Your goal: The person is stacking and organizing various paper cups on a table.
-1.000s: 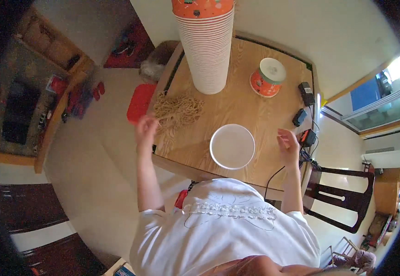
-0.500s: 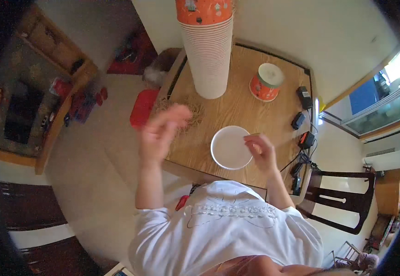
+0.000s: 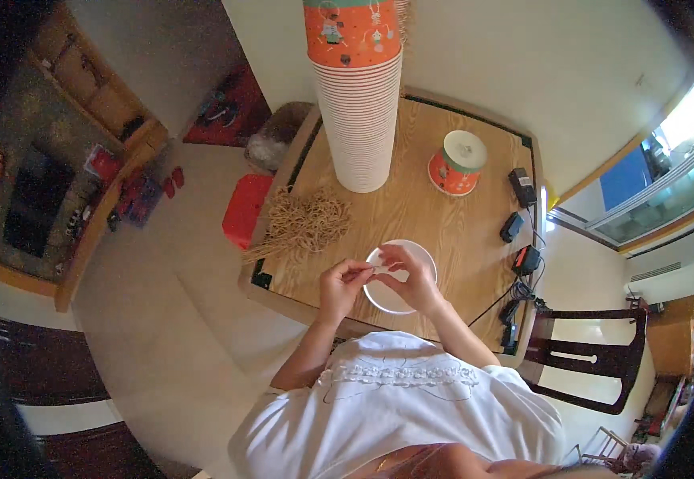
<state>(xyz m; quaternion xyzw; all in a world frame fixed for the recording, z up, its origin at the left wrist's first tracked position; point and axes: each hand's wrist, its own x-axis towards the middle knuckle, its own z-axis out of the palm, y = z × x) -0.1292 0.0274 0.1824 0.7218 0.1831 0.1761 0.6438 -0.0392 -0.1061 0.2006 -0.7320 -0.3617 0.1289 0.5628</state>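
A white round paper tub (image 3: 381,306) sits at the near edge of the wooden table, its open mouth facing up. Over its left rim my left hand (image 3: 342,290) is closed in a pinch. My right hand (image 3: 412,283) is above the tub, its fingers curled in against the left fingertips. A small pale sliver shows where the fingertips meet, too small to name. To the left of the hands lies a tangled heap of tan, twine-like strands (image 3: 307,222).
A tall stack of nested paper tubs (image 3: 359,120) rises at the back of the table (image 3: 411,207). An orange and green tub (image 3: 454,169) stands upside down to its right. Black adapters and cables (image 3: 525,262) line the right edge, with a dark chair (image 3: 582,351) beyond.
My left hand has come from over the tan heap, rightward to the tub. My right hand has shifted left, and the fingertips now meet. The view has tilted slightly.
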